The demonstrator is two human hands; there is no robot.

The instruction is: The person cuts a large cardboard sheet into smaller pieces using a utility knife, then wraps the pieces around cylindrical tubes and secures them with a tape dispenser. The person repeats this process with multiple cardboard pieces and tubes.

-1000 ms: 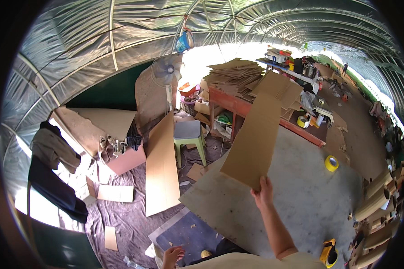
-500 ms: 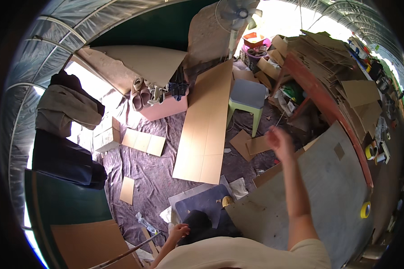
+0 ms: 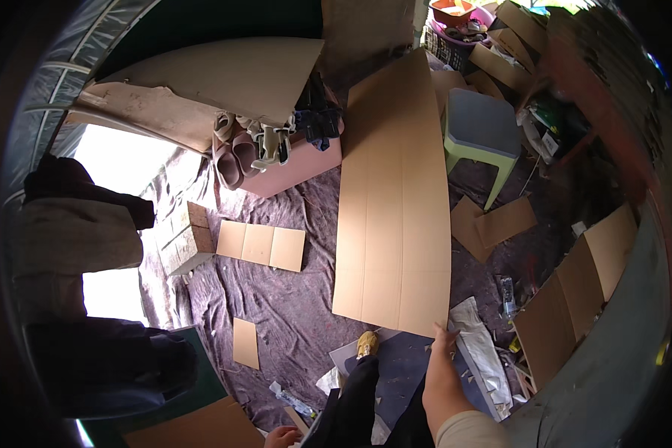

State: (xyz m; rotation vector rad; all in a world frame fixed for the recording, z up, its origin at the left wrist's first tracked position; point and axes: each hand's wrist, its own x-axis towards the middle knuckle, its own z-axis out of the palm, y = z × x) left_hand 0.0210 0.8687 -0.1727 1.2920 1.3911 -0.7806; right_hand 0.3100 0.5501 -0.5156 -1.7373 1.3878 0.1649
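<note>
Rumpled groundsheet (image 3: pixel 284 306), stool (image 3: pixel 482 123) beside cardboard (image 3: pixel 396 201), possibly bottle (image 3: pixel 508 297)

Glare whitens the left, while fisheye edges bend and darken.

cardboard sheet (image 3: pixel 393 216): matt paper | stool (image 3: pixel 484 121): smooth plastic | floor cover (image 3: pixel 299 313): wrinkled cloth

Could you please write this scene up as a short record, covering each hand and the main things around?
Right hand: at the near right corner of the long cardboard sheet; firmness of grip unclear
Left hand: at the picture's lower edge, partly cut off; contents unclear
Stool: grey seat, green legs, right of the sheet
Pink box: left of the sheet, shoes at its top
</note>
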